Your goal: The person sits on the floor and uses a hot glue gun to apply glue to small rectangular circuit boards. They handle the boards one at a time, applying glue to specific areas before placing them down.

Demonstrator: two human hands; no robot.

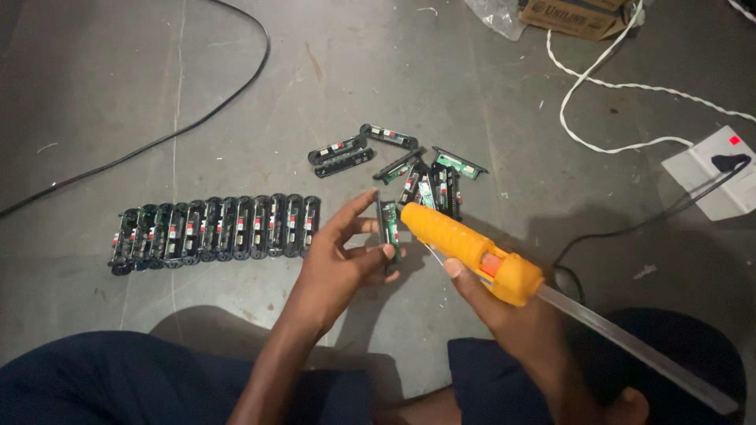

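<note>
At centre, left hand (339, 264) pinches one module (388, 228), right hand (496, 303) grips glue gun (468, 252); row (216, 228) at 9 o'clock looks done, pile (402, 161) at 12 left.

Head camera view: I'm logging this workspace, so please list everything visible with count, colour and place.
Row of modules: about eleven, black and green, side by side on the floor, left.
Loose modules: about seven, black and green, scattered at centre.
Held module: one, black and green, upright.
Glue gun: one, orange, clear stick out the back.
Black cable: one, upper left.
White cord: one, upper right.
Socket box: one, white, right edge.
Cardboard box: one, brown, top.
Floor: grey.
Left hand: pinches the held module.
Right hand: grips the glue gun.
</note>
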